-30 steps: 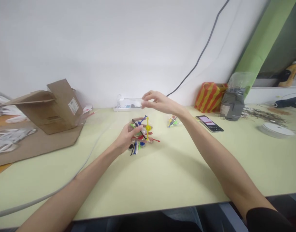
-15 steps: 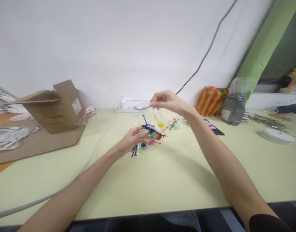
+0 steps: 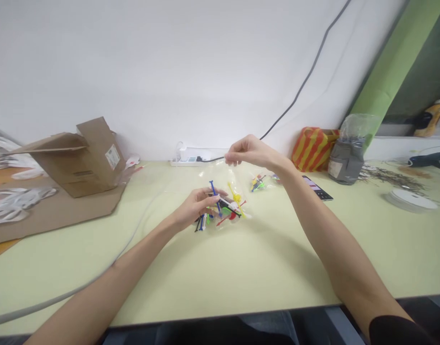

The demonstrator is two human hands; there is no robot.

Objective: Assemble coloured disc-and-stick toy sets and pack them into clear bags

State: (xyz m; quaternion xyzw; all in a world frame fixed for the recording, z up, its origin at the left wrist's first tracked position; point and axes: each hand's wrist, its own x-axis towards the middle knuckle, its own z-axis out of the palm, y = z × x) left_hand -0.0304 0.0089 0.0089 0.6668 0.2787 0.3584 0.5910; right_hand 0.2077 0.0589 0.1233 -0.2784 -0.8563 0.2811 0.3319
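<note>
A clear plastic bag [image 3: 223, 179] hangs in front of me with small coloured plastic pieces at its bottom. Among them are a blue stick [image 3: 215, 195], a yellow piece with a round middle [image 3: 236, 196], and black, white, red and green ones. My right hand [image 3: 246, 152] pinches the bag's top edge between thumb and fingers. Lower down, my left hand [image 3: 200, 206] grips the side of the bag around the pieces, its far fingers partly hidden. More sticks in blue, black and green [image 3: 202, 222] show just under the left hand.
Behind the bag lies a second small bag of coloured pieces [image 3: 258, 182]. A power strip [image 3: 191, 160] sits against the wall. An open cardboard box [image 3: 79, 167] stands left, a phone [image 3: 317, 188], striped bag [image 3: 313, 151] and white spool [image 3: 411, 201] right. A grey cable [image 3: 108, 268] crosses the left side.
The coloured pieces have dropped lower in the bag and shifted against my left hand. The bag's top has turned, uncovering part of the power strip. Both hands have barely moved.
</note>
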